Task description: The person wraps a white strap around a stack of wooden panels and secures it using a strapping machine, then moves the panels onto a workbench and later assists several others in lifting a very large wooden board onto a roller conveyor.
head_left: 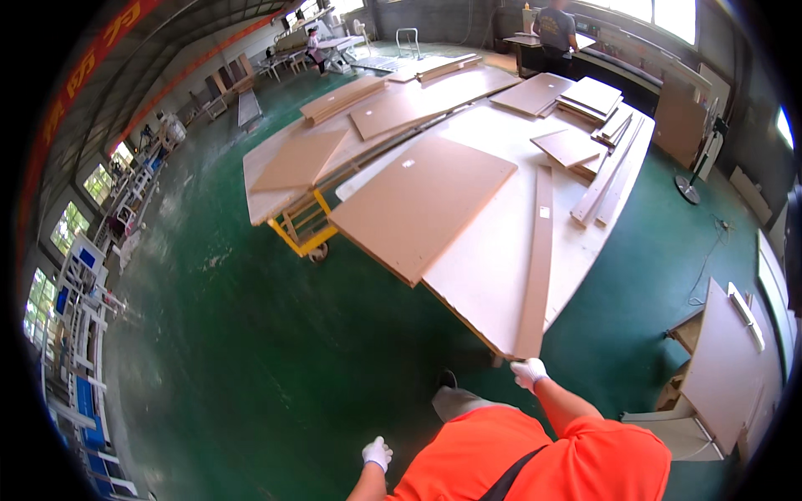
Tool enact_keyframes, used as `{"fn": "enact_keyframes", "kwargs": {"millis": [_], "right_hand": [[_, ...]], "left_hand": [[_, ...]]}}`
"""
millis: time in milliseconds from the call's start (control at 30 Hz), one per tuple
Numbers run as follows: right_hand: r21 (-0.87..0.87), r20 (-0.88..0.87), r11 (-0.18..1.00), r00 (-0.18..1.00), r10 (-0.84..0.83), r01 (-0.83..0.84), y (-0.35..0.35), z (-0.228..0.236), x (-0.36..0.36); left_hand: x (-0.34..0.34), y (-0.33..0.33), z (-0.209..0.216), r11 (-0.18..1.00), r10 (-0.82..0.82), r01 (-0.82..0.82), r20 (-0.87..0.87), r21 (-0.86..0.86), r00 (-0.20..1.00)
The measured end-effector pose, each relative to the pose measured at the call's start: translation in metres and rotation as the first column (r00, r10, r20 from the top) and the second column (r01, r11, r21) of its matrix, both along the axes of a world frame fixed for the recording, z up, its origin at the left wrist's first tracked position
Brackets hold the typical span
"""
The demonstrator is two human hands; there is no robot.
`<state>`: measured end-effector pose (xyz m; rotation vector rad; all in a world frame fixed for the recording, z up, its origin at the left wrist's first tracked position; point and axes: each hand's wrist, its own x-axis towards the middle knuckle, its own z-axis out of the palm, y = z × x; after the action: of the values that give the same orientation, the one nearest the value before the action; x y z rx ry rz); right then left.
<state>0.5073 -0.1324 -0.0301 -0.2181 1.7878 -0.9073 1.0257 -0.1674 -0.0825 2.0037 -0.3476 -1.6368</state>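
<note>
With the clock centred on our view, we had two hands out, both in white gloves. Our right hand [528, 373], between 4 and 5 o'clock, pinched the near end of one long narrow brown board strip [537, 259], thumb and fingers closed there. The strip lay on a white-topped table [476, 292], pointing up to 2 o'clock, with one pale label on it. Our left hand [377, 452] hung at 6 o'clock, clear of the table, its fingers curled together. Beside the strip, at 12 o'clock, lay one large brown rectangular panel [426, 204], also bearing one label. A second platform [261, 200] stretched from 10 o'clock to 12, one yellow metal frame [286, 237] at its near end. Two co-workers were farther off: one [555, 32] at 1 o'clock, one [315, 50] at 11.
</note>
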Motion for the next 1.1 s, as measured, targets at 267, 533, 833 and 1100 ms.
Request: {"fn": "enact_keyframes", "kwargs": {"millis": [267,533,833,1100], "right_hand": [[0.057,-0.017,0.998,0.999,-0.028,0.029,-0.089,0.048,0.004],[-0.108,0.055,0.992,0.997,-0.056,0.061,-0.245,0.029,0.047],[0.018,0.256,0.816,0.786,-0.563,0.578,-0.364,-0.009,0.069],[-0.007,0.086,0.672,0.67,-0.737,0.74,-0.432,-0.02,0.091]], "left_hand": [[-0.057,-0.237,0.016,0.941,-0.333,0.329,0.044,0.081,0.942],[-0.151,-0.548,0.012,0.776,-0.574,0.626,0.328,-0.075,0.75],[-0.294,-0.812,0.096,0.286,-0.424,0.956,0.903,0.06,0.07],[-0.3,-0.925,0.071,0.124,-0.84,0.992,0.532,0.002,0.104]]}}
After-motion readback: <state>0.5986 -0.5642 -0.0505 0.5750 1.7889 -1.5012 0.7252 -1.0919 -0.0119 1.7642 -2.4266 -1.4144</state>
